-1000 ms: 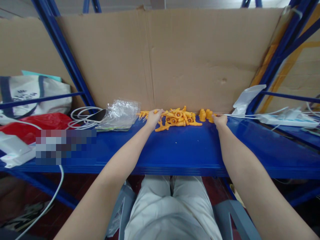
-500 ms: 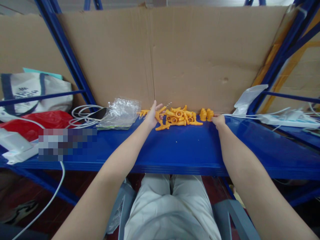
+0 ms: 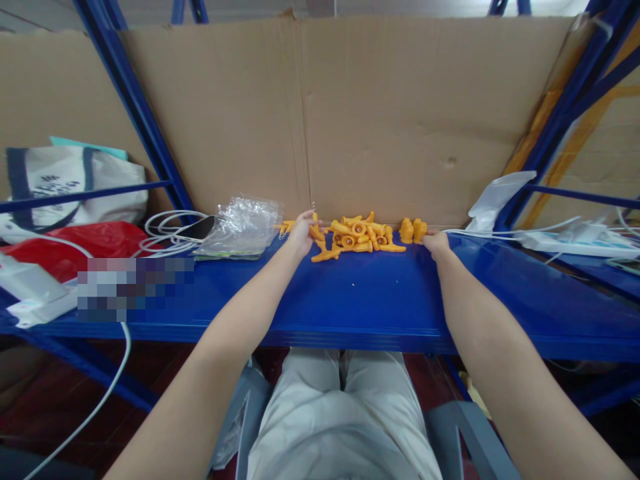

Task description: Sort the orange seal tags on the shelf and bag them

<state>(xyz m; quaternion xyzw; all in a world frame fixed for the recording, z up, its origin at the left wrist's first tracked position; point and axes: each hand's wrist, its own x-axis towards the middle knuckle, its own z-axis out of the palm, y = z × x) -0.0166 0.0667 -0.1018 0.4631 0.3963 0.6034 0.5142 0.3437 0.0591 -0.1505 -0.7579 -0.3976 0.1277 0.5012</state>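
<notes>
My left hand (image 3: 301,235) is closed round an orange corkscrew (image 3: 316,230); its thin metal spiral points up above my fingers. Just right of it lies a pile of orange plastic corkscrew parts (image 3: 357,230), some hollow with round openings, others T-shaped. Several more corkscrews (image 3: 285,227) with metal spirals lie left of my left hand, partly hidden by it. At the pile's right, a few short orange pieces (image 3: 407,231) stand upright side by side. The fingertips of my right hand (image 3: 439,243) close against the outermost orange piece (image 3: 420,231); its far fingers are hidden.
The blue shelf (image 3: 360,300) backs onto a cardboard sheet (image 3: 380,120). Clear plastic bags (image 3: 245,223), a dark phone (image 3: 199,229) and coiled white cable (image 3: 167,223) lie left. White plastic (image 3: 495,200) and a power strip (image 3: 575,240) are right. Blue posts flank both sides.
The corkscrew in my left hand has turned: its spiral pointed right and now points upward. The left fingers have curled in from a spread pose. My right hand stays nearly still.
</notes>
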